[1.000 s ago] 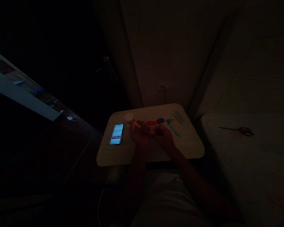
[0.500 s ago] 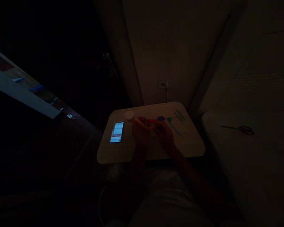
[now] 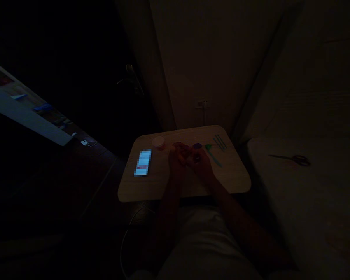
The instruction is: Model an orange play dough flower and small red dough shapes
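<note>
In the dim light, my left hand (image 3: 176,161) and my right hand (image 3: 200,161) meet over the middle of a small wooden table (image 3: 151,190). Between them is a small orange piece (image 3: 181,158), gripped by the fingers of both. Something reddish shows just beyond the fingertips, too dark to make out. A round tub with a pale lid (image 3: 158,142) stands behind my left hand. Right of my hands lie a purple disc (image 3: 197,146), a green-headed tool with a light blue handle (image 3: 214,158) and several thin sticks (image 3: 219,142).
A lit phone (image 3: 143,162) lies at the table's left. Scissors (image 3: 291,158) rest on a pale surface to the right. A wall socket (image 3: 202,104) with a plugged cable is behind the table. A white cable (image 3: 123,243) runs on the floor.
The long orange piece that stuck out past my left hand now looks shorter and sits between my fingers. My hands have drawn slightly closer together. The view has shifted a little.
</note>
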Demonstrator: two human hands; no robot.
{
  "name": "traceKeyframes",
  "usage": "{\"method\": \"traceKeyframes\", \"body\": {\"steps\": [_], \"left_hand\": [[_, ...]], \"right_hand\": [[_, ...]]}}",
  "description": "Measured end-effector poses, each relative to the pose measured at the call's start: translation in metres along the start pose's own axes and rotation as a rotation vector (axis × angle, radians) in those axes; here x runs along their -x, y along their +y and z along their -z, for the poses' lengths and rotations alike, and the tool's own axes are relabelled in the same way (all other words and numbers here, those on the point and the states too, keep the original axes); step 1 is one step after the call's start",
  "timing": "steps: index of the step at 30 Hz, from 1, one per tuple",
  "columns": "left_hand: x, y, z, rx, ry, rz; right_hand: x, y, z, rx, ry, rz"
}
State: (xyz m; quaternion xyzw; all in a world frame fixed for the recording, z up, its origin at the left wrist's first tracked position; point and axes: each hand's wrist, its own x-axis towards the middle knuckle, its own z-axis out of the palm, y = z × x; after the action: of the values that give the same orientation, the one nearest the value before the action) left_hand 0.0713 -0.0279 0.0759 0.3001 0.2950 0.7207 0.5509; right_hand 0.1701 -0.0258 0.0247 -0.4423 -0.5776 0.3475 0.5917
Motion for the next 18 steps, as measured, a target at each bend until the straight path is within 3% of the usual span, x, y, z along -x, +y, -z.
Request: {"method": "traceKeyframes", "body": {"steps": [4,6,10,12,15,18], "left_hand": [[-0.001,-0.01,0.001,-0.145,0.128,-0.083],[0.0,-0.016,0.002,-0.198,0.149,-0.111],[0.007,-0.028,-0.001,-0.218,-0.017,-0.134],[0.012,-0.028,-0.004,-0.207,-0.077,-0.124],[0.015,-0.018,-0.008,-0.134,-0.124,-0.122],[0.012,-0.005,-0.013,-0.077,-0.104,-0.121]], "right_hand": [[-0.001,-0.002,0.0,-0.216,-0.077,-0.056],[-0.005,-0.007,0.0,-0.339,-0.04,-0.057],[-0.021,-0.02,-0.006,-0.235,0.156,0.02],[-0.029,-0.024,-0.014,-0.12,0.189,0.066],[-0.034,-0.024,-0.029,-0.037,0.126,0.127],[-0.029,-0.023,-0.043,-0.029,-0.028,0.156]]}}
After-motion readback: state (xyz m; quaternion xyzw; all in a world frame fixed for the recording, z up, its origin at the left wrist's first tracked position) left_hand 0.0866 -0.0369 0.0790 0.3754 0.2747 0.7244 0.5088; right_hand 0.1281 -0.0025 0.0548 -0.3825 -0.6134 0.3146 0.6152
